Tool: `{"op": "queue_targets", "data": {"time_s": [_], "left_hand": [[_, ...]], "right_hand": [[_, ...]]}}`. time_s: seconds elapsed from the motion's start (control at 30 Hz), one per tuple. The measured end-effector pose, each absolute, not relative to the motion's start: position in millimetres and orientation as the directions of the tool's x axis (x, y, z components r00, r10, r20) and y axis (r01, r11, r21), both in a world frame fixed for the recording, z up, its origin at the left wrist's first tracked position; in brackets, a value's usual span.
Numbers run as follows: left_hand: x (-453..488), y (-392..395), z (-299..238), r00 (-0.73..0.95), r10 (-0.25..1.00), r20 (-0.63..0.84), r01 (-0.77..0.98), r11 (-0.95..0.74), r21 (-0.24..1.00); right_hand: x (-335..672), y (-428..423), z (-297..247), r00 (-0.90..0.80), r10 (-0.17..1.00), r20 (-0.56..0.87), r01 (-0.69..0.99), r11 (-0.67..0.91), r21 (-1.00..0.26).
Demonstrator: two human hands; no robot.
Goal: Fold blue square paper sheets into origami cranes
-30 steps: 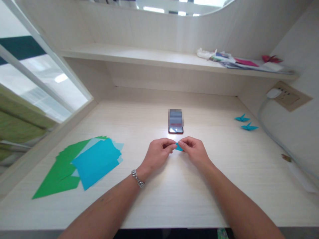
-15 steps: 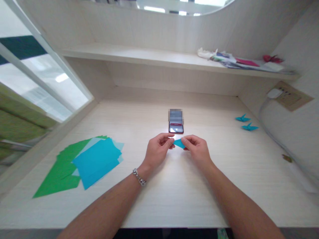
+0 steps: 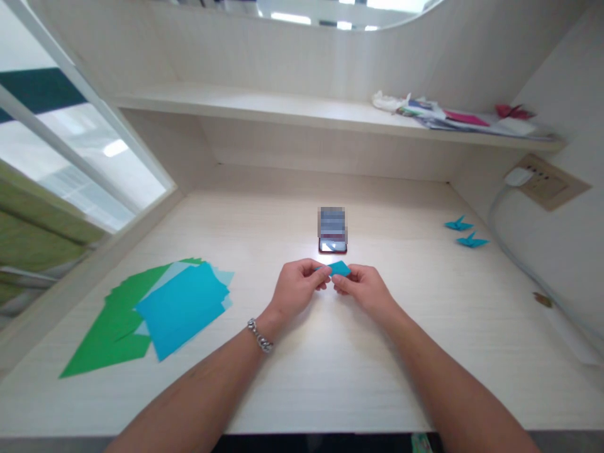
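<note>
- The left hand (image 3: pixel 295 288) and right hand (image 3: pixel 363 288) both pinch a small folded blue paper (image 3: pixel 338 268) just above the desk (image 3: pixel 330 365), near the phone (image 3: pixel 333 231).
- Judged half-folded; two finished blue cranes (image 3: pixel 465 231) and the unused sheets (image 3: pixel 165 308) suggest more remain.

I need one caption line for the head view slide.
Left hand and right hand pinch folded blue paper before a phone.

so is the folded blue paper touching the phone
Apart. The head view shows bare desk between the blue paper, pinched by the left hand and right hand, and the phone.
</note>
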State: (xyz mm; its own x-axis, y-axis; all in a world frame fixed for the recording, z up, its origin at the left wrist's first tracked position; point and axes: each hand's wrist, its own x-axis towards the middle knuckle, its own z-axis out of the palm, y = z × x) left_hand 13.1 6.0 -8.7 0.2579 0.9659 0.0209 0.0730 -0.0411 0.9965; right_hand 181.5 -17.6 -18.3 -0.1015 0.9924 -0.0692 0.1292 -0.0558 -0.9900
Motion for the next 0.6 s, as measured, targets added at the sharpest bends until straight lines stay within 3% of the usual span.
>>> {"op": "queue_targets", "data": {"time_s": [0.23,0.43,0.6], "left_hand": [[12.4,4.7,-7.1,0.313,0.949,0.022,0.052,-0.04,0.998],[11.0,6.6,-7.6,0.388,0.922,0.005,0.133,-0.062,0.989],[11.5,8.4,-6.7,0.363,0.931,0.024,0.111,-0.069,0.991]], "right_hand": [[186.8,-18.4,-13.8,-0.134,0.987,-0.092,0.087,-0.08,-0.993],[183.7,-18.9,-9.8,0.004,1.0,-0.031,0.039,-0.031,-0.999],[182.6,-19.6,-9.5,0.027,0.993,-0.115,-0.04,-0.114,-0.993]]}}
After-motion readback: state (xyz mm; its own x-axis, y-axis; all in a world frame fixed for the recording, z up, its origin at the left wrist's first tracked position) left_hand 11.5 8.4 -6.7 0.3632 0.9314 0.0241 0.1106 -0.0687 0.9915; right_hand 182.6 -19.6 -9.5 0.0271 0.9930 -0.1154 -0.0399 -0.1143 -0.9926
